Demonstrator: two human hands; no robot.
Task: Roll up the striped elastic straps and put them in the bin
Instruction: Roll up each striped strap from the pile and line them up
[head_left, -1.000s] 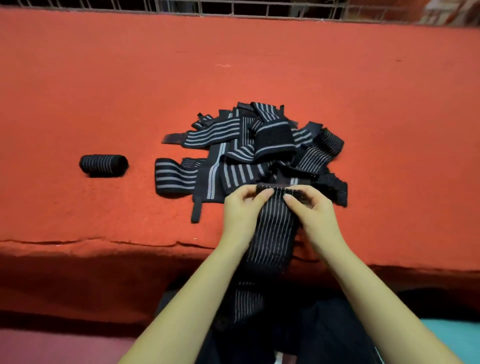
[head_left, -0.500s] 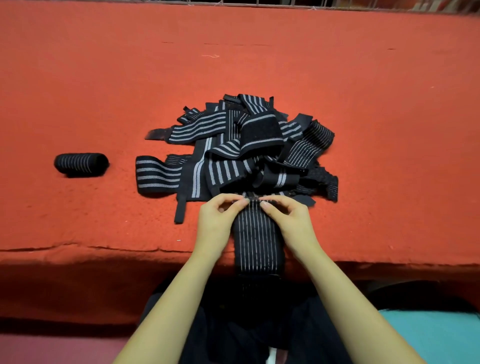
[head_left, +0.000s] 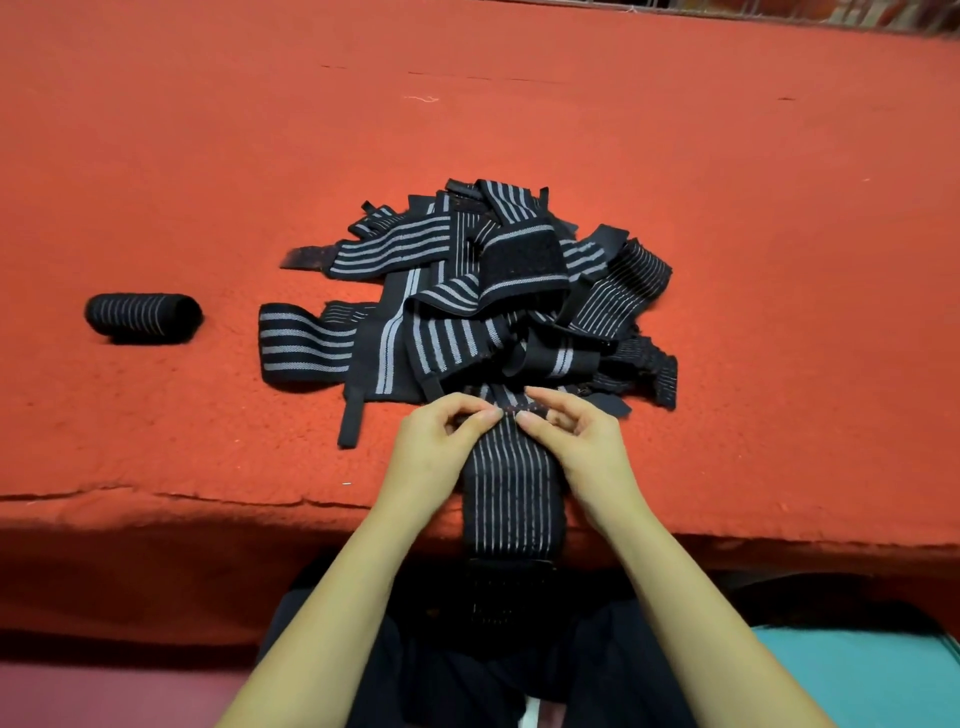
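A black strap with thin grey stripes (head_left: 511, 488) lies flat from the pile toward me and hangs over the table's front edge onto my lap. My left hand (head_left: 441, 447) and my right hand (head_left: 576, 441) pinch its far end between thumbs and fingers, side by side. Behind them sits a tangled pile of striped elastic straps (head_left: 467, 301). One rolled-up strap (head_left: 143, 317) lies alone at the left. No bin is in view.
An orange-red felt cover (head_left: 727, 260) spreads over the whole table, with a frayed front edge (head_left: 156, 499) near me. A teal surface (head_left: 872, 680) shows at the lower right beside my dark trousers.
The strap has been drawn flatter and straighter toward me. Both hands stay at its far end, their fingertips now closer together. The view has tilted slightly downward.
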